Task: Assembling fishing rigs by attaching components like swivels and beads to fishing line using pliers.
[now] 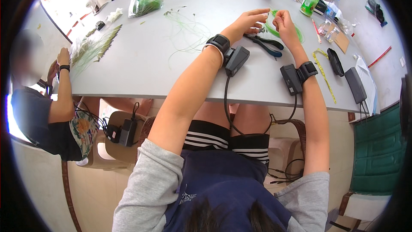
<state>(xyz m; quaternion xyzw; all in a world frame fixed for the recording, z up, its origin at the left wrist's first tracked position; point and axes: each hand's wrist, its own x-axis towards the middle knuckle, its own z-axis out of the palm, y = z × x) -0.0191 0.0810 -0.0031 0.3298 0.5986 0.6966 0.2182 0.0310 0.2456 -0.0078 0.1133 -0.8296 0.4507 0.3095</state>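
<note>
Head | left hand (pixel 252 20) loose | right hand (pixel 285 22) curled, grip unclear | one coil (pixel 300 35), one pliers (pixel 258 40)

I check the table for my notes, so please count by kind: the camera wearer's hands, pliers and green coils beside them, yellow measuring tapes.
Left hand and right hand: 2
Pliers: 1
Green coil: 1
Yellow measuring tape: 1
Total: 5

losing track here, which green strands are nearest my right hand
The bright green coil, just by your right hand; the loose pale strands and fanned bundle lie farther left.
</note>
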